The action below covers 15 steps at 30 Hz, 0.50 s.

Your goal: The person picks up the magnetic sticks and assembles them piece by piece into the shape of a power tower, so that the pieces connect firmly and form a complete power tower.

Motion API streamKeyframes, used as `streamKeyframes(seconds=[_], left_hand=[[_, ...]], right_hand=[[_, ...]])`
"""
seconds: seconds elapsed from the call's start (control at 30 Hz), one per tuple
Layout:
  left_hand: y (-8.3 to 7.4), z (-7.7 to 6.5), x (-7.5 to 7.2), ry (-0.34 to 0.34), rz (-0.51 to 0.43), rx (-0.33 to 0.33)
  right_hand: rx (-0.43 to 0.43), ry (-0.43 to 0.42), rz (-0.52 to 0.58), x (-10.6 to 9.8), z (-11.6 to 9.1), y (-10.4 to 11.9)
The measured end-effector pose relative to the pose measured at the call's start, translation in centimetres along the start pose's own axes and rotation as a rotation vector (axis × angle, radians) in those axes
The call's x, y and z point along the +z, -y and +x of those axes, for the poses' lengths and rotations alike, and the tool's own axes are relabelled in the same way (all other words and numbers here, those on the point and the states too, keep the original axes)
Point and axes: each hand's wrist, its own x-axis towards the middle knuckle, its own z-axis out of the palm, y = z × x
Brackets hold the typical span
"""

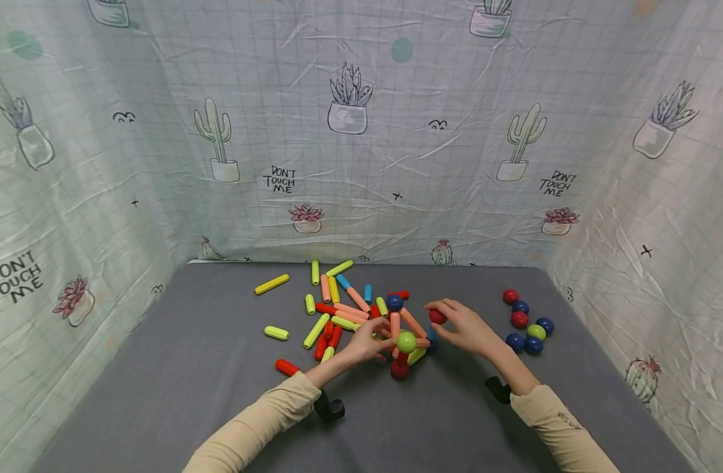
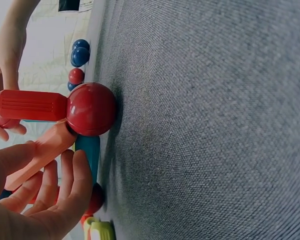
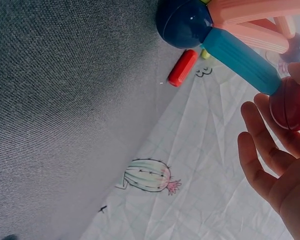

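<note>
A toy frame of rods and balls stands on the dark tabletop. Its green ball faces me, with a dark blue ball behind it. In the left wrist view, a red rod joins a red ball low by the table. My left hand holds the frame from the left, thumb and fingers about a salmon rod. On the right side, my right hand grips another red ball with thumb and fingers. That ball touches the end of a blue rod, whose other end meets a dark blue ball.
Loose rods in yellow, green, salmon, red and blue lie left of and behind the frame, among them a yellow rod and a green rod. At right sit several loose balls, including a green ball. Patterned cloth hangs around the table.
</note>
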Motion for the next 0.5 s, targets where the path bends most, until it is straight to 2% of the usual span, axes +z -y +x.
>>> streamKeyframes(seconds=[0.3, 0.5], left_hand=[[-0.1, 0.1, 0.1, 0.027, 0.008, 0.042], [2.0, 1.0, 0.1, 0.0, 0.03, 0.06]], right_hand=[[-0.016, -0.006, -0.007, 0.2, 0.1, -0.1], [-0.01, -0.006, 0.001, 0.2, 0.1, -0.1]])
